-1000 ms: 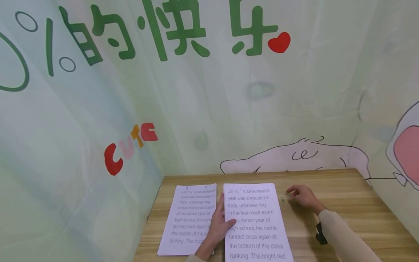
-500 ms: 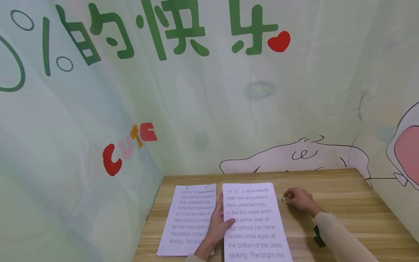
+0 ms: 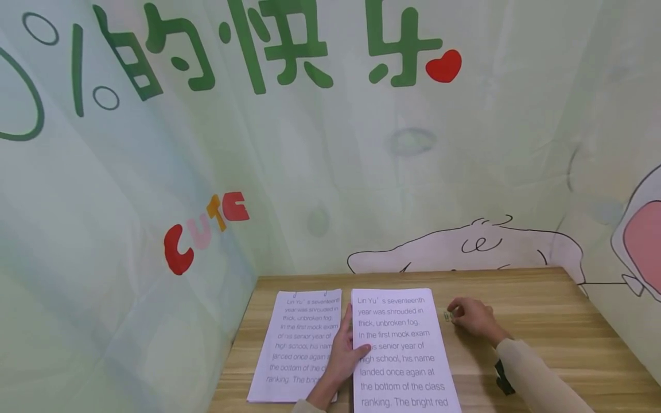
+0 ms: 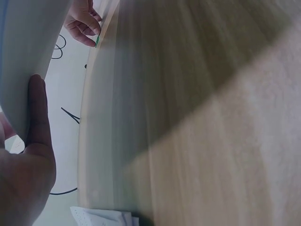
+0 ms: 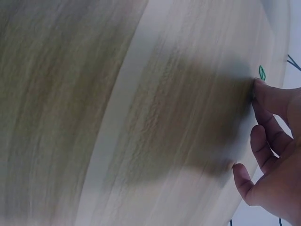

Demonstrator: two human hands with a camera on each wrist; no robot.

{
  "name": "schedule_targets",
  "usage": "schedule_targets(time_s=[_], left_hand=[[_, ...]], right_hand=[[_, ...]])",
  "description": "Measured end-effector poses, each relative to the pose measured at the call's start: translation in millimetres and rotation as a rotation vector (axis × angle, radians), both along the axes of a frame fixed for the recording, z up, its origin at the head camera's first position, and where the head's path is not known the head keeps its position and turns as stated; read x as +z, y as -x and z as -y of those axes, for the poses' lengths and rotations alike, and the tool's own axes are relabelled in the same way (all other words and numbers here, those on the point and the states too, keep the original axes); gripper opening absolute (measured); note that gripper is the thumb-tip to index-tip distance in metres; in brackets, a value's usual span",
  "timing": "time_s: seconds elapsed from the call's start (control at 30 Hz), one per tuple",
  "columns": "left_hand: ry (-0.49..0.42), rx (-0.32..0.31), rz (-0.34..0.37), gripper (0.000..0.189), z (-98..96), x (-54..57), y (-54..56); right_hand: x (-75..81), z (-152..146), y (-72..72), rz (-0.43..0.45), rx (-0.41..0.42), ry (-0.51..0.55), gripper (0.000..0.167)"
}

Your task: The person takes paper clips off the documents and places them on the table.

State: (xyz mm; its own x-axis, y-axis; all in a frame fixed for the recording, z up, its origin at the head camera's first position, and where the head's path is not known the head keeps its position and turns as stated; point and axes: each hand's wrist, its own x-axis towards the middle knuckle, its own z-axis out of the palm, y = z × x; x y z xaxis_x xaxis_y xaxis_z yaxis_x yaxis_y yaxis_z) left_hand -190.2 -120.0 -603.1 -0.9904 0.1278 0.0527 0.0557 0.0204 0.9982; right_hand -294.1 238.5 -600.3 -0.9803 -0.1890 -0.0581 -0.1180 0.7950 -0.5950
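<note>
My left hand (image 3: 345, 351) grips the left edge of a stack of printed sheets (image 3: 400, 367), thumb on top and fingers along the side. In the left wrist view, the stack's pale underside (image 4: 33, 52) is raised above the tabletop, with my left hand (image 4: 28, 160) at its edge. To the right of the stack, my right hand (image 3: 476, 319) is low over the table, thumb and forefinger pinching a small green paper clip (image 3: 451, 315), mostly covered by the fingertips. Another green paper clip (image 5: 262, 73) lies just beyond the fingertips of my right hand (image 5: 277, 136).
A second stack of the same printed sheets (image 3: 296, 350) lies at left, two clips (image 3: 325, 293) on its top edge. Both stacks are on a wood-grain table (image 3: 537, 310). A printed cloth backdrop (image 3: 330, 172) stands behind and at the sides.
My right hand has moved slightly left and down to the table beside the lying paper clip; a second clip now shows at its fingertips. My left hand keeps its grip on the stack.
</note>
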Motion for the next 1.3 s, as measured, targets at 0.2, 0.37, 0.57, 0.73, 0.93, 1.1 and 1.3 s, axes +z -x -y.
schedule_targets(time_s=[0.2,0.37,0.57,0.73,0.93,1.1,1.3], left_hand=[[0.068,-0.043,-0.046,0.109,7.3,-1.5,4.2],[0.101,-0.054,-0.058,0.108,13.0,-4.1,11.0],[0.141,-0.027,-0.073,0.108,11.4,-4.6,17.9],[0.172,0.004,-0.069,0.106,7.5,-3.1,22.0],[0.235,0.039,-0.061,0.104,6.7,-4.9,24.7],[0.392,0.108,-0.077,0.102,3.6,-10.8,25.7],[0.464,0.187,-0.076,0.098,0.5,-12.3,24.8]], right_hand=[[3.0,-0.3,-3.4,-0.017,0.011,0.001,0.025],[3.6,0.0,-5.2,-0.01,0.004,0.004,0.027],[0.7,-2.4,-4.7,-0.029,0.006,0.01,0.025],[-0.8,-5.5,-1.9,-0.041,-0.002,0.014,0.022],[2.2,-3.8,-1.5,-0.03,0.002,0.03,0.022],[4.2,-1.2,-2.9,-0.045,0.004,0.027,0.021],[7.0,3.7,-3.8,-0.068,0.009,0.037,0.02]])
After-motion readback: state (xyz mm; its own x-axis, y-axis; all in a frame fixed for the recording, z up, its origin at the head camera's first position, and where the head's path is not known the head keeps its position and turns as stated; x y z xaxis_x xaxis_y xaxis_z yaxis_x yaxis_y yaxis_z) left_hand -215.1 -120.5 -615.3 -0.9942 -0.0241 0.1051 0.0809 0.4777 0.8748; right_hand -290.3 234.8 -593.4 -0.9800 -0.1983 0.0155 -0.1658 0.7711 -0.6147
